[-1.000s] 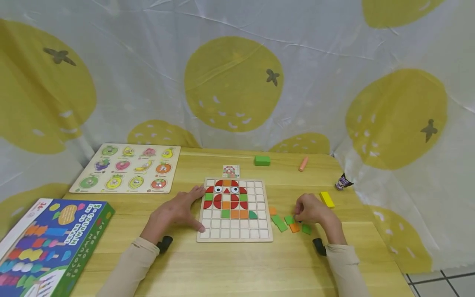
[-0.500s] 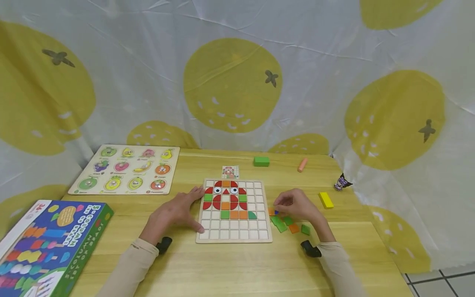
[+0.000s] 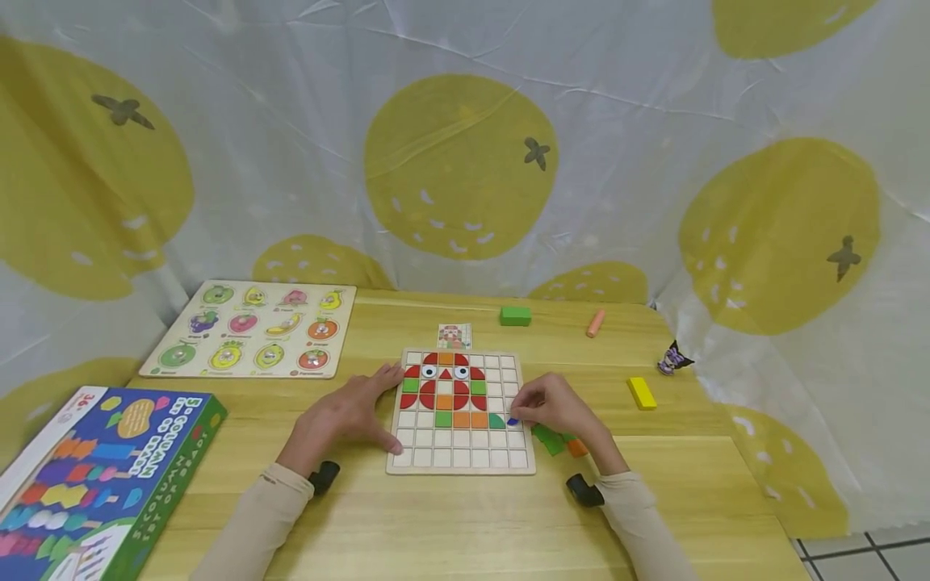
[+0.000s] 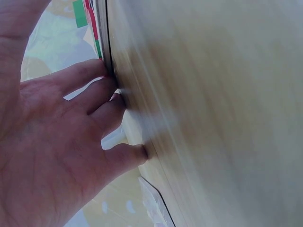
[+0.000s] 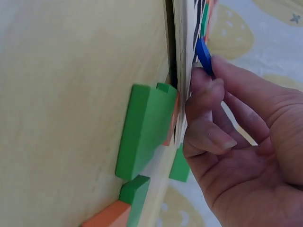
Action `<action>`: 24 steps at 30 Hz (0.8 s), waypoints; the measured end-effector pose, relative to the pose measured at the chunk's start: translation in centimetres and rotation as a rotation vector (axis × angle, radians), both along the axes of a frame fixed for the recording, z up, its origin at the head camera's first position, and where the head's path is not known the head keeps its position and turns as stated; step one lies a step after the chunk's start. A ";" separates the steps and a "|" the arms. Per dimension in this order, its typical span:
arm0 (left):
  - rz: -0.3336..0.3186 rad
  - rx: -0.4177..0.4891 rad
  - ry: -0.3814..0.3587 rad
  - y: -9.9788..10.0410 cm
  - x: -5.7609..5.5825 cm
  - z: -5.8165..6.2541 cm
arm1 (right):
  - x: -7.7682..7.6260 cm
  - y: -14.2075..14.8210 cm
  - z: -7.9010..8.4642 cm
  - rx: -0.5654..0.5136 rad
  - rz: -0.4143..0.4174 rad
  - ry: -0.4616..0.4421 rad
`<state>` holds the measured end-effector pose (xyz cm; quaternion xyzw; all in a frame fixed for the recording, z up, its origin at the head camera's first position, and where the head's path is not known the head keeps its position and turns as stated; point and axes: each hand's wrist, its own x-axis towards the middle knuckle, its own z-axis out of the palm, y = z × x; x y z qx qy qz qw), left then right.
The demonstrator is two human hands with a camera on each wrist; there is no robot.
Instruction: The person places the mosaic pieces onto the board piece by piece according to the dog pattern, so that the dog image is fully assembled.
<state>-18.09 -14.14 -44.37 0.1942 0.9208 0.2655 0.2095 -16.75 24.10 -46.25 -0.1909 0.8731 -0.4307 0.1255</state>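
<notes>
A square wooden grid board (image 3: pixel 461 458) lies mid-table, with red, orange and green tiles and two eye tiles forming a figure in its upper left. My right hand (image 3: pixel 558 405) pinches a small blue tile (image 5: pixel 204 56) between thumb and fingertips, over the board's right column beside a teal quarter-round tile (image 3: pixel 496 421). My left hand (image 3: pixel 347 411) rests at the board's left edge, thumb and fingers spread and touching it. In the right wrist view, green tiles (image 5: pixel 142 132) and an orange tile (image 5: pixel 110 215) lie on the table below the hand.
A small picture card (image 3: pixel 454 336) lies behind the board. A fruit puzzle board (image 3: pixel 250 331) is back left, and a bead-set box (image 3: pixel 109 484) front left. A green block (image 3: pixel 515 315), orange stick (image 3: pixel 595 323), yellow block (image 3: pixel 643 393) and small figurine (image 3: pixel 675 358) stand around the right side.
My right hand has moved left from the loose tiles to the board's right column, carrying the blue tile. The left hand stays at the board's left edge.
</notes>
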 end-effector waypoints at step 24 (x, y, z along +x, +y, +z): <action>-0.009 -0.002 0.015 -0.2 -0.3 -0.3 | -0.3 0.7 0.8 0.075 -0.034 0.035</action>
